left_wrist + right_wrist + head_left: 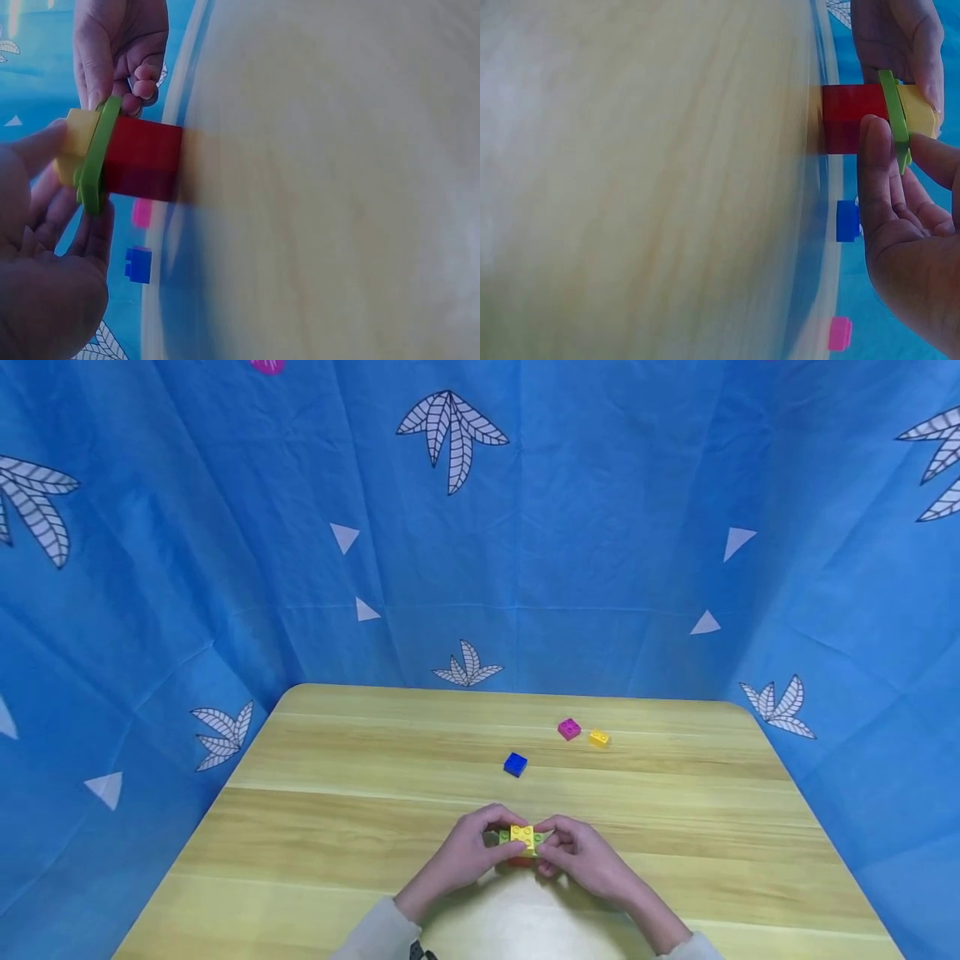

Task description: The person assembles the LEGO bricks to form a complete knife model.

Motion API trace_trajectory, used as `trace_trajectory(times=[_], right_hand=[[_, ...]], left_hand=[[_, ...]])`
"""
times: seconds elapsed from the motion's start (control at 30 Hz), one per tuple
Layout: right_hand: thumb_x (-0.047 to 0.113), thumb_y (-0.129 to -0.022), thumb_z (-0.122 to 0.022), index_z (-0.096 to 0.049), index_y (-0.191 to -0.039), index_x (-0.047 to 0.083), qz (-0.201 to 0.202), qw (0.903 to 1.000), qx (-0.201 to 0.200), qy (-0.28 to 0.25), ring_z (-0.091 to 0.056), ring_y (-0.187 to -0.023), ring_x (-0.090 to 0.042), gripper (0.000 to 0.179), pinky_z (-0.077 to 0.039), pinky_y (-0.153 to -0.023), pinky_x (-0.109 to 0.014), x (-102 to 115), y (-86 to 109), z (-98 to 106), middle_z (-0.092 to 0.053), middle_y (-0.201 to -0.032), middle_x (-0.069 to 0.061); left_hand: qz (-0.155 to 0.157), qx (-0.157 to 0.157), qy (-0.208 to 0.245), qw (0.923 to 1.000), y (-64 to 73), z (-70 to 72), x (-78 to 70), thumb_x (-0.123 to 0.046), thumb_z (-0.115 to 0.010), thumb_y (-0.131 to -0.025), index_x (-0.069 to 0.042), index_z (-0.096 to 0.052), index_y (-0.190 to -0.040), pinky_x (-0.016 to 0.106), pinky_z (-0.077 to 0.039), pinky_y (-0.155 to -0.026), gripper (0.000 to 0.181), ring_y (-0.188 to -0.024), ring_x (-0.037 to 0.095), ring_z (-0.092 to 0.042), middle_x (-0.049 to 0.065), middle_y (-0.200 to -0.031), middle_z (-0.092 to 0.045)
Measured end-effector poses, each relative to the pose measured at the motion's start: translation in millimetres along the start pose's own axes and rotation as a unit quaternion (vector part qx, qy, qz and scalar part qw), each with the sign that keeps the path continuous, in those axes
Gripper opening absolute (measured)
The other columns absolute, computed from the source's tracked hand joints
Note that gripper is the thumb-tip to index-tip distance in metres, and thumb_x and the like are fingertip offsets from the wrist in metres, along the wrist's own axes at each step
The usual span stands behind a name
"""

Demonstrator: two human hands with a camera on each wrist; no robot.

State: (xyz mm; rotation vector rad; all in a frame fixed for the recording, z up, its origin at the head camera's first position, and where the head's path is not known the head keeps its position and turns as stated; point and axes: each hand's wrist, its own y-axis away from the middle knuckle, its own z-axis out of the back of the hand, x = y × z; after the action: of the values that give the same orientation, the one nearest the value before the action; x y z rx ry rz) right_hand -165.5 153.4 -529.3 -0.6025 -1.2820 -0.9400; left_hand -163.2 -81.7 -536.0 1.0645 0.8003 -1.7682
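A stack of toy building bricks stands on the table close to the person. At its base is a red block (142, 159), with a long, thin green plate (99, 154) across it and a yellow brick (522, 835) on top. My left hand (468, 852) holds the stack from the left, thumb on the yellow brick's near side and fingers behind. From the right, my right hand (585, 860) pinches the green plate's end beside the yellow brick, other fingers curled below. Fingers hide part of the red block in the right wrist view.
Beyond the hands a blue brick (515, 765) lies on the wooden table (337, 827). Farther back are a magenta brick (569, 729) and a small yellow-orange brick (599, 738). A blue patterned curtain (600, 527) surrounds the table's back and sides.
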Motion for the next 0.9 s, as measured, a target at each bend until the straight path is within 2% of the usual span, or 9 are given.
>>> trace_trajectory(times=[0.2, 0.4, 0.9], right_hand=[[0.011, -0.101, -0.065, -0.055, -0.135, -0.007, 0.002, 1.0000, 0.001, 0.008, -0.073, -0.084, -0.027, 0.039, -0.063, -0.080, -0.029, 1.5, 0.2, 0.9, -0.072, -0.098, -0.016], [0.011, -0.101, -0.065, -0.055, -0.134, -0.007, 0.002, 0.9999, 0.001, 0.013, -0.073, -0.083, -0.027, 0.039, -0.063, -0.079, -0.028, 2.1, 0.3, 0.5, -0.072, -0.097, -0.016], [0.010, -0.101, -0.065, -0.055, -0.134, -0.007, -0.003, 1.0000, -0.001, 0.000, -0.073, -0.085, -0.028, 0.039, -0.063, -0.080, -0.029, 0.8, 1.8, -0.1, -0.072, -0.098, -0.015]], left_hand=[[0.003, 0.000, -0.004, 1.0000, -0.6, 0.6, -3.2, -0.032, -0.078, -0.092, -0.025, -0.072, -0.115, 0.034, -0.053, -0.100, 0.025, -0.109, 0.010, -0.066, -0.012, -0.113, -0.072], [-0.001, -0.004, -0.005, 1.0000, 0.0, -0.9, -0.3, -0.033, -0.078, -0.092, -0.026, -0.072, -0.116, 0.036, -0.052, -0.102, 0.026, -0.111, 0.011, -0.066, -0.012, -0.114, -0.072], [-0.010, -0.007, -0.009, 0.9999, 1.4, -0.6, -0.8, -0.035, -0.078, -0.092, -0.026, -0.072, -0.117, 0.034, -0.052, -0.100, 0.027, -0.109, 0.010, -0.066, -0.012, -0.114, -0.072]])
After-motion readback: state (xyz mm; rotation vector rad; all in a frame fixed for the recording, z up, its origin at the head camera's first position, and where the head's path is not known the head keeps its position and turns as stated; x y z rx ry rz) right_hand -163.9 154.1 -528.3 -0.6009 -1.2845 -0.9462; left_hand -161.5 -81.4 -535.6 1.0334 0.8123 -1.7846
